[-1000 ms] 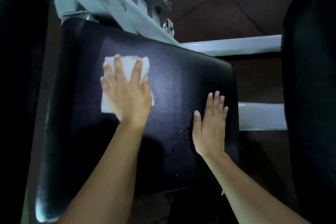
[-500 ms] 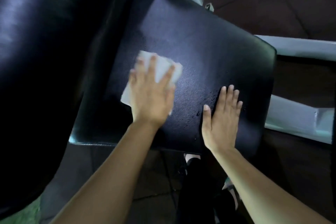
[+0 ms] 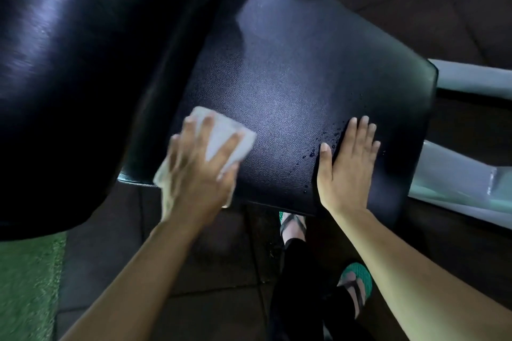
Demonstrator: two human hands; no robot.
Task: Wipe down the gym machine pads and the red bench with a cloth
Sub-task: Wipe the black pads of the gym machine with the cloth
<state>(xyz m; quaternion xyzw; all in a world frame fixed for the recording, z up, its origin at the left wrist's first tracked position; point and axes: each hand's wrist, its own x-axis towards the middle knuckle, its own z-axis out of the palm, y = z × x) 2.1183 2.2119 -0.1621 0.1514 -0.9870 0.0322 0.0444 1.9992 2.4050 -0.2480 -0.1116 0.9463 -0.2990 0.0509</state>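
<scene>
A black padded seat (image 3: 299, 69) of the gym machine fills the middle of the view. My left hand (image 3: 198, 171) presses a white cloth (image 3: 221, 135) flat against the seat's near left corner, fingers spread over it. The cloth hangs slightly over the front edge. My right hand (image 3: 347, 166) lies flat and open on the seat near its front right edge, holding nothing. Small water drops (image 3: 318, 149) sit on the pad just left of that hand. No red bench is in view.
A large black pad (image 3: 69, 63) looms at the left, close to the camera. Pale metal frame bars (image 3: 457, 171) run at the right. Below are dark floor tiles, a green mat (image 3: 25, 285) at the bottom left, and my feet in green sandals (image 3: 357, 282).
My left hand has dragged the cloth from the pad's far left down to its near left corner. The view has tilted down, showing floor and feet. The right hand stays put.
</scene>
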